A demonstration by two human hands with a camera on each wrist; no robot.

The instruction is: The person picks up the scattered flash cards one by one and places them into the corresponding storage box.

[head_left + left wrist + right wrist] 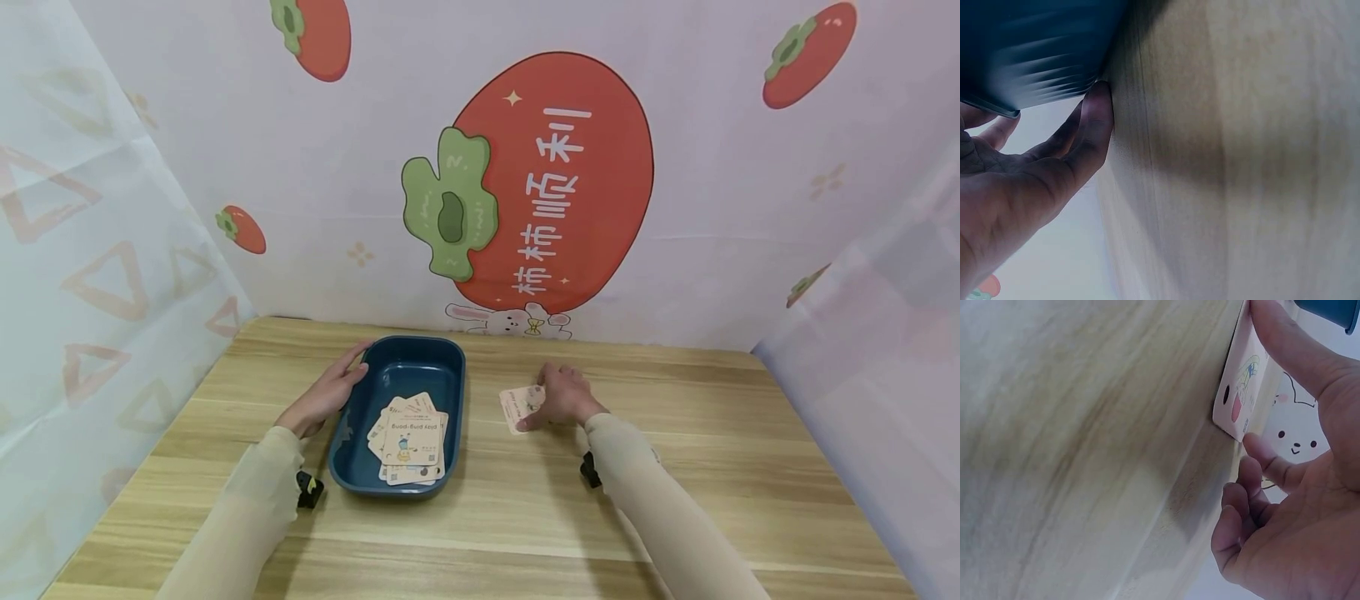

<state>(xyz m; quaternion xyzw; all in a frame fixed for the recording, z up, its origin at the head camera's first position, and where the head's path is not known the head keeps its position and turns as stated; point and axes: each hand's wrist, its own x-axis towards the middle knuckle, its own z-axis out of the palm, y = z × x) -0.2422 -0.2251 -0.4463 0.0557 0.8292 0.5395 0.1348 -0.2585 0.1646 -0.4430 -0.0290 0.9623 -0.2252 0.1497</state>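
your left hand [324, 397] rests flat-fingered on the blue tray [358, 417]; your right hand [564, 398] pinches a card [521, 406]; the tray's top card [412, 446] reads "buod-buod kaja".

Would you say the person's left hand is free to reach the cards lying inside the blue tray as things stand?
Probably yes. The left hand rests open against the tray's outer left wall, holding nothing, and the cards lie uncovered in the open-topped tray just beside it, so only the low rim stands between them.

Long pale beige sleeves, small black wrist-mounted cameras, bare hands.
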